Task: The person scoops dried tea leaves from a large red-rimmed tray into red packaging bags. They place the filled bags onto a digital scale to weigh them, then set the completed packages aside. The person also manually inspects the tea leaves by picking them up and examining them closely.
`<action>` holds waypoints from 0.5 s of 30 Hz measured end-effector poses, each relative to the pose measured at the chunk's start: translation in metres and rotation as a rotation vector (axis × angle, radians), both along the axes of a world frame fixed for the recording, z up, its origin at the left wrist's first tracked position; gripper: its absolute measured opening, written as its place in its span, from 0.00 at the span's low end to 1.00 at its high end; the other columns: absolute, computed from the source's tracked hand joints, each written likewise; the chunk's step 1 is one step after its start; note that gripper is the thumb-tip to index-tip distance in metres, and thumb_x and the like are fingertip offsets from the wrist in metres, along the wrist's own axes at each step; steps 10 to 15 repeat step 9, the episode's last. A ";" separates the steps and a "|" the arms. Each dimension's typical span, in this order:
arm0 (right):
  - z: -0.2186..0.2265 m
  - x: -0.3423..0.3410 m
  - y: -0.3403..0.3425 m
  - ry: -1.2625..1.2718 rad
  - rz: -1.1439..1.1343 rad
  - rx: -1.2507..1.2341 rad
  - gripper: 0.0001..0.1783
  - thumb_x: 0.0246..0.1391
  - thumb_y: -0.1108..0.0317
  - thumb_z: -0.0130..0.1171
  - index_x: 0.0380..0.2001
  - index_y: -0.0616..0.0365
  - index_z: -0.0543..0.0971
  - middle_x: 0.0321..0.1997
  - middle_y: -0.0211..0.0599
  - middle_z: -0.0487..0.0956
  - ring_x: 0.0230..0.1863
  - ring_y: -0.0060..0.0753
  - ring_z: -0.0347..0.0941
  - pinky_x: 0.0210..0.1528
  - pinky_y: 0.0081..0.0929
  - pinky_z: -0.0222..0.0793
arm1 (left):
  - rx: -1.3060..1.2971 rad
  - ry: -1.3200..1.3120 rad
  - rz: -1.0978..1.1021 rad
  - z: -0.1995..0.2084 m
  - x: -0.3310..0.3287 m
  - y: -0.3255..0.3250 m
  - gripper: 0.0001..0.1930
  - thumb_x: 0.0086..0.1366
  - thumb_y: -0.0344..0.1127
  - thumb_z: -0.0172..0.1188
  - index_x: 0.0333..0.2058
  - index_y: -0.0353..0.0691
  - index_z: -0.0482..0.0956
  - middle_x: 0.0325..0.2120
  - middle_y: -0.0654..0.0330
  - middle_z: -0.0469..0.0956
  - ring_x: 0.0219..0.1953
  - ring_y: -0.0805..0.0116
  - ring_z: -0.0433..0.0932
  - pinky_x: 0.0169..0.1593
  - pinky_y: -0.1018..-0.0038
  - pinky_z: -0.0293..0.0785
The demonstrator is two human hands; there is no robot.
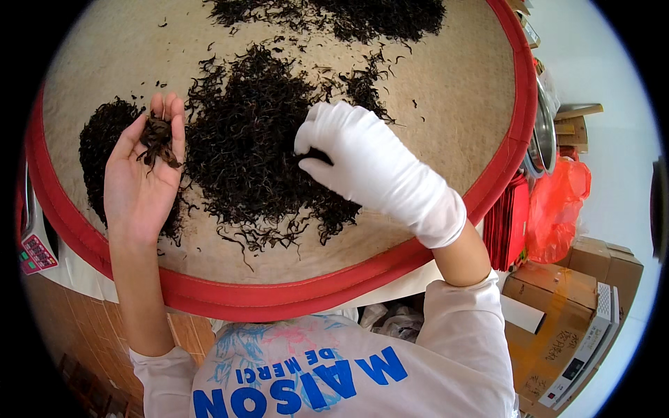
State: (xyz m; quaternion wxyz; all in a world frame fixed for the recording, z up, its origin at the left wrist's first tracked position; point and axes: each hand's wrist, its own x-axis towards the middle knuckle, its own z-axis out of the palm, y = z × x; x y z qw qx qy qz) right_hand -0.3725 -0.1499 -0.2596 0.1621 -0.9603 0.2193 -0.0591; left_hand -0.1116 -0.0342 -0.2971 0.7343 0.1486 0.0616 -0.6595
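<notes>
Dark, twisted dried tea leaves form a large pile [240, 132] in the middle of a round, red-rimmed tray [446, 132]. My bare left hand [146, 181] is palm up at the pile's left side. A few flat brown leaves [159, 139] rest on its cupped fingers. My right hand [362, 153], in a white glove, is at the pile's right edge. Its fingers are curled, with the thumb close to the forefinger; whatever may be between the tips is hidden against the dark leaves.
A smaller leaf pile [104, 139] is partly behind my left hand, and another [376, 17] is at the far edge. Right of the tray are a metal bowl [543, 132], a red plastic bag [557, 209] and cardboard boxes [550, 292]. A scale [38, 254] is at left.
</notes>
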 end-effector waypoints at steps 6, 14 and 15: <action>0.022 -0.005 -0.017 -0.278 -0.269 1.002 0.08 0.58 0.70 0.58 0.38 0.62 0.78 0.36 0.38 0.82 0.40 0.32 0.78 0.45 0.27 0.73 | 0.017 0.015 -0.020 0.000 0.000 0.000 0.15 0.73 0.29 0.40 0.51 0.26 0.71 0.52 0.48 0.72 0.58 0.57 0.70 0.62 0.65 0.70; 0.029 -0.005 -0.021 -0.314 -0.281 1.317 0.11 0.61 0.70 0.55 0.46 0.57 0.76 0.39 0.35 0.82 0.41 0.28 0.78 0.49 0.24 0.72 | 0.052 0.016 -0.010 -0.002 0.000 -0.001 0.16 0.73 0.30 0.41 0.52 0.27 0.70 0.53 0.48 0.71 0.59 0.56 0.69 0.62 0.64 0.70; 0.029 -0.005 -0.021 -0.314 -0.281 1.317 0.11 0.61 0.70 0.55 0.46 0.57 0.76 0.39 0.35 0.82 0.41 0.28 0.78 0.49 0.24 0.72 | 0.052 0.016 -0.010 -0.002 0.000 -0.001 0.16 0.73 0.30 0.41 0.52 0.27 0.70 0.53 0.48 0.71 0.59 0.56 0.69 0.62 0.64 0.70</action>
